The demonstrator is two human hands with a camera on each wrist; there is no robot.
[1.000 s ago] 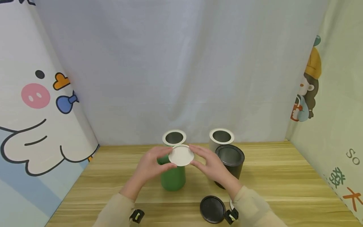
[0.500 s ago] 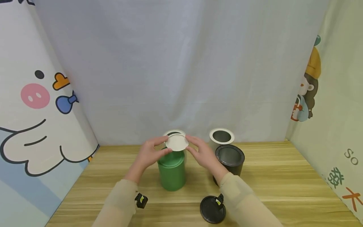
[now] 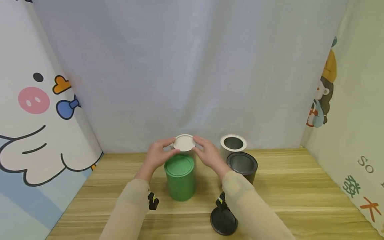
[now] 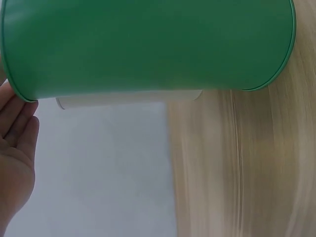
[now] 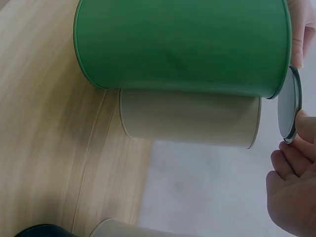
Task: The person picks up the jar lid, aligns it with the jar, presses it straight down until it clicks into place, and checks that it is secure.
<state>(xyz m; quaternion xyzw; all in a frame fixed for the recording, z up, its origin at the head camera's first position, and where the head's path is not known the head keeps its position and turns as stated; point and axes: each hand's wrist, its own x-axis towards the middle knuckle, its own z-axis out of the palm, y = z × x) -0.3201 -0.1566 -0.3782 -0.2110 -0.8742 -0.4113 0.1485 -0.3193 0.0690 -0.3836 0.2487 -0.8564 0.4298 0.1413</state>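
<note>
One white lid (image 3: 184,143) is held nearly level above a white can (image 5: 190,118)

And it is gripped from both sides here! The lid's left edge is pinched between thumb and fingers of the left hand (image 3: 158,155); the right edge is pinched in the same way by the right hand (image 3: 210,155). Both hands are opened only as far as the thin rim requires. The round lid is laid out flat, its broad top face turned up, its width stretched from hand to hand. Crosswise to the can's upright long axis, then, and a gap is seen in the right wrist view: lid and can are not touching.

In front, a green can (image 3: 181,180) is stood upright, its axis matched to the white one's, the far can partly hidden by it. To the right, a second white can (image 3: 233,143) is seen with its mouth open, a black can (image 3: 241,163) placed just before it. Nearer the person, a black lid (image 3: 223,221) is laid flat on the wooden table (image 3: 177,225).
</note>
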